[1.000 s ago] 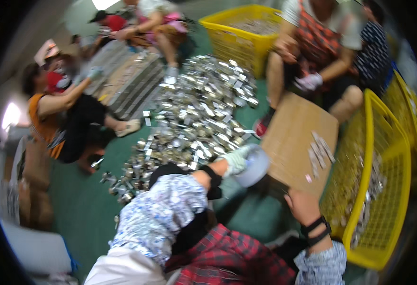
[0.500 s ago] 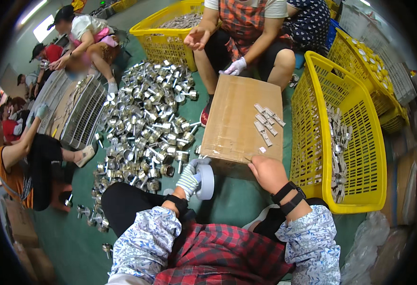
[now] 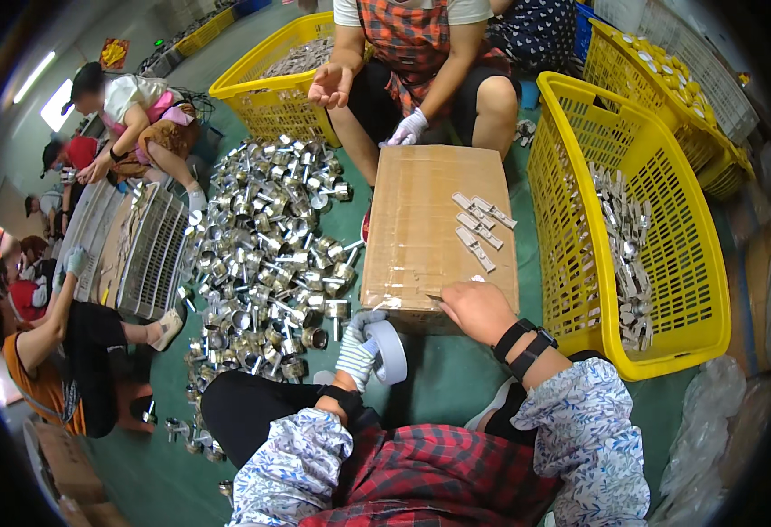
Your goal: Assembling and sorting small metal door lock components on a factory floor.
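My left hand (image 3: 355, 356), in a striped glove, is closed on a roll of pale grey tape (image 3: 392, 353) beside the near left corner of a cardboard box (image 3: 412, 228). My bare right hand (image 3: 484, 312) rests at the box's near edge with its fingers pinched. A thin dark tip juts out from these fingers; its kind is too small to tell. Several flat metal clips (image 3: 476, 243) lie on the box top, beyond my right hand.
Left of the box is a heap of shiny metal cups with stems (image 3: 267, 255). A yellow basket (image 3: 570, 255) with metal pieces stands at right. Across the box sits a co-worker in a checked apron (image 3: 416, 39); another yellow basket (image 3: 306, 97) stands behind the heap.
My right hand has slid a little leftward along the box's near edge. My left hand keeps the tape roll. The whole view has shifted slightly.
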Motion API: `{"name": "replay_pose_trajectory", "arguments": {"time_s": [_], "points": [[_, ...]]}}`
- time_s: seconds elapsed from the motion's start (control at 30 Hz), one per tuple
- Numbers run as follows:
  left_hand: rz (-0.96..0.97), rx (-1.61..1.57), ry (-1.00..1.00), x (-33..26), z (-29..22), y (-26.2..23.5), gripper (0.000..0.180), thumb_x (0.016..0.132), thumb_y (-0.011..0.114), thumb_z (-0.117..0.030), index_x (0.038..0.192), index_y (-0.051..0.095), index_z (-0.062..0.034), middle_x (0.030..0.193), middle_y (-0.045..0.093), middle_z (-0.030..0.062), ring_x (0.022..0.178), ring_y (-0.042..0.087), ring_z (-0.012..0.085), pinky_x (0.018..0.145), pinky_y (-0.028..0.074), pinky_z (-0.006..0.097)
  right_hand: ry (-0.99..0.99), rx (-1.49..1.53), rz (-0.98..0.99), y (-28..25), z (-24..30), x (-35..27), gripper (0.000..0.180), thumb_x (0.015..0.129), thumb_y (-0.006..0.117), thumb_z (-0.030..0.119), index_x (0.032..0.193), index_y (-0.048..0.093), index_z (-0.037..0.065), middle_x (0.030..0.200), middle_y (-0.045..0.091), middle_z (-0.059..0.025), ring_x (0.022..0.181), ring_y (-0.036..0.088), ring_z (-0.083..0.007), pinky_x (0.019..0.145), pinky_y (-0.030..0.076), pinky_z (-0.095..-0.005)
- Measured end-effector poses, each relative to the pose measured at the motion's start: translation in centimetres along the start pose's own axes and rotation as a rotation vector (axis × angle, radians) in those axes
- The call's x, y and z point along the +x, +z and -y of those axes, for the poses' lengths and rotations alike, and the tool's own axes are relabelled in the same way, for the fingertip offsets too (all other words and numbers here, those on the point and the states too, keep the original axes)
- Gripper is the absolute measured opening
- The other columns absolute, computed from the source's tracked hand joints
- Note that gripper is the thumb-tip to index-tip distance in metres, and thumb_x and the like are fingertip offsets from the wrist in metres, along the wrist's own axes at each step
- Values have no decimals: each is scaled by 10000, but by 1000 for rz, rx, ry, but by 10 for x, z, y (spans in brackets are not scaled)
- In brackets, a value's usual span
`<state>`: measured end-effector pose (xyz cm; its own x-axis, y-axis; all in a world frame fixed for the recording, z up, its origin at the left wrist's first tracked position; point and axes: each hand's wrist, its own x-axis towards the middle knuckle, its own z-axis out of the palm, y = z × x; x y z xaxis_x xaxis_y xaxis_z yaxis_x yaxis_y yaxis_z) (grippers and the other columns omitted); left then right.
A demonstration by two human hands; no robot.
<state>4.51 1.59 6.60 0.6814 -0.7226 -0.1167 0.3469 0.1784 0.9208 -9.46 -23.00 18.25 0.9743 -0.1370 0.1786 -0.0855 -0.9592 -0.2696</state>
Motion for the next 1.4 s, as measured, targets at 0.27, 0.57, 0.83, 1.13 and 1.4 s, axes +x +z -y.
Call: {"name": "replay_pose_trajectory", "arguments": {"time_s": [0.27, 0.57, 0.83, 1.13, 1.4], "points": [[-61, -15, -3, 5, 3, 4, 385, 909, 731, -108, 1271, 612, -55, 1178, 652, 57, 1081, 630, 158, 969, 550, 324, -71, 12, -100, 21, -11, 13, 225, 847, 776, 228, 885, 601, 92, 805, 657, -98, 762, 686, -315, 678, 547, -447], [-90, 49, 31, 15, 24, -5, 461, 867, 459, 41, 1301, 590, -42, 1183, 648, 93, 1114, 609, 196, 1047, 483, 331, -106, -20, -202, 33, -12, 15, 325, 728, 846, 234, 874, 577, 123, 773, 614, -62, 727, 662, -283, 654, 512, -430], [-79, 169, 25, 10, 3, -4, 509, 805, 488, 13, 1298, 604, -31, 1236, 665, 101, 1201, 603, 220, 1102, 448, 335, -6, -56, -225, 36, 8, 16, 274, 681, 819, 163, 813, 586, 109, 771, 613, -101, 730, 640, -338, 657, 478, -468], [-51, 349, 123, 6, 8, -22, 561, 755, 436, 45, 1292, 592, -3, 1246, 641, 122, 1239, 581, 249, 1139, 413, 350, -20, -94, -240, 59, 20, 17, 260, 692, 786, 111, 783, 545, 78, 757, 572, -140, 729, 598, -388, 659, 454, -504], [-57, 510, 218, 2, -5, -15, 524, 806, 413, 120, 1277, 612, 0, 1197, 701, 182, 1182, 664, 316, 1085, 493, 393, -4, -171, -256, 61, 18, 15, 278, 659, 796, 113, 783, 547, 94, 770, 567, -119, 736, 601, -365, 661, 458, -487]]}}
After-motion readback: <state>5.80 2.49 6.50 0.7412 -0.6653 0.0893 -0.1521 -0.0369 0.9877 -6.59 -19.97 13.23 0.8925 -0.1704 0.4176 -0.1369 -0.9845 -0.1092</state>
